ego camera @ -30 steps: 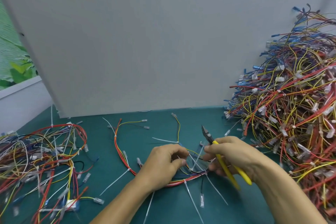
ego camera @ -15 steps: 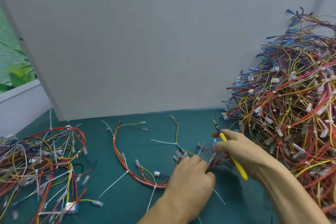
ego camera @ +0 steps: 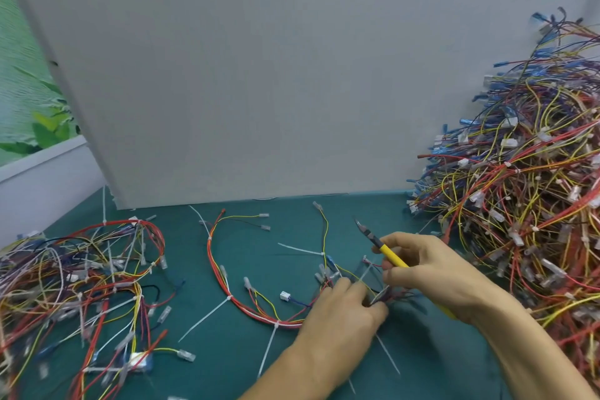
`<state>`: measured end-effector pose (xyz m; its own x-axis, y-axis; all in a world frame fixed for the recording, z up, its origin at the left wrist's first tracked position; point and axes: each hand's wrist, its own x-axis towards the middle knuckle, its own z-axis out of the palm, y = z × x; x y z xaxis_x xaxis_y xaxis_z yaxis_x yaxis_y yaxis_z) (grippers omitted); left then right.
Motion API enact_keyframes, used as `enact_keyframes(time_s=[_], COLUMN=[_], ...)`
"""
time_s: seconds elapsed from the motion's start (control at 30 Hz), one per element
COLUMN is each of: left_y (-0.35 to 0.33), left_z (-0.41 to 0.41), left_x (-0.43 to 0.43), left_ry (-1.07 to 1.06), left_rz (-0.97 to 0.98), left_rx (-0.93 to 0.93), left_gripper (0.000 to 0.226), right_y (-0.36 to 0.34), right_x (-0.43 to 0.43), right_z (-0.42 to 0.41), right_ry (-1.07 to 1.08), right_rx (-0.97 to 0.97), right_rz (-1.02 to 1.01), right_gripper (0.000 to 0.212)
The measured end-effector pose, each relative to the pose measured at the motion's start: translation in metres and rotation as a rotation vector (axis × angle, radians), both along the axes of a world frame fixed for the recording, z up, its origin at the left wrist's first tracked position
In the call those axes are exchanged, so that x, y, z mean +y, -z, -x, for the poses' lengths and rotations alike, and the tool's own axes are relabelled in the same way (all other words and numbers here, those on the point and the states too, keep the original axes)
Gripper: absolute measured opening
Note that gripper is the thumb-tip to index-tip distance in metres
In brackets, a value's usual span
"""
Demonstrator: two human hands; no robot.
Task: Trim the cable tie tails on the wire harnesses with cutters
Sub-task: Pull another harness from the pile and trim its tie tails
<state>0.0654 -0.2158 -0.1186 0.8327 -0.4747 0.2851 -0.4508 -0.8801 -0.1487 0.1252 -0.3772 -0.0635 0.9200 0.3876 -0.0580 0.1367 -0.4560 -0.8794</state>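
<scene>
No writing, label, brand or number is legible, neither on the cutters [ego camera: 389, 255] in the right hand [ego camera: 431, 273], on the wire harness [ego camera: 230, 297] held by the left hand [ego camera: 341, 318], nor on the grey board [ego camera: 259, 75] beyond them

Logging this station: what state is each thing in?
Left hand: grips the harness.
Right hand: holds the cutters.
Harness: lying on the mat, tie tails uncut.
Cutters: tips up, cutting nothing.
Right pile: heaped against the wall.
Left pile: spread on the mat.
</scene>
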Motion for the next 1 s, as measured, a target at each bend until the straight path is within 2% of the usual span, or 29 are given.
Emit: enact_keyframes(time_s=[0.13,0.23,0.33,0.5,0.63,0.8,0.9,1.0], left_y=[0.006,0.010,0.015,0.017,0.016,0.011,0.011,0.011], left_z=[0.003,0.006,0.006,0.005,0.004,0.004,0.004,0.002], left_x=[0.011,0.014,0.017,0.019,0.018,0.018,0.018,0.019], left_ry=[0.074,0.146,0.205,0.144,0.126,0.017,-0.007,-0.023], left_rz=[0.157,0.212,0.290,0.467,0.702,0.929,0.951,0.957], left_rx=[0.056,0.018,-0.019,0.023,0.077,0.235,0.280,0.298], left_gripper=[0.030,0.010,0.006,0.025,0.017,0.004,0.002,0.005], right_y=[0.002,0.003,0.005,0.002,0.004,0.007,0.014,0.020], right_x=[0.006,0.009,0.012,0.012,0.007,-0.008,-0.016,-0.021], right_z=[0.003,0.006,0.007,0.012,0.016,0.021,0.027,0.031], right_ry=[-0.043,-0.078,-0.124,-0.126,-0.087,-0.085,-0.080,-0.105], right_rx=[0.046,0.056,0.052,-0.002,-0.041,-0.268,-0.429,-0.488], right_rz=[0.014,0.058,0.092,0.108,0.119,0.326,0.371,0.410], right_gripper=[0.029,0.029,0.029,0.039,0.044,0.034,0.033,0.035])
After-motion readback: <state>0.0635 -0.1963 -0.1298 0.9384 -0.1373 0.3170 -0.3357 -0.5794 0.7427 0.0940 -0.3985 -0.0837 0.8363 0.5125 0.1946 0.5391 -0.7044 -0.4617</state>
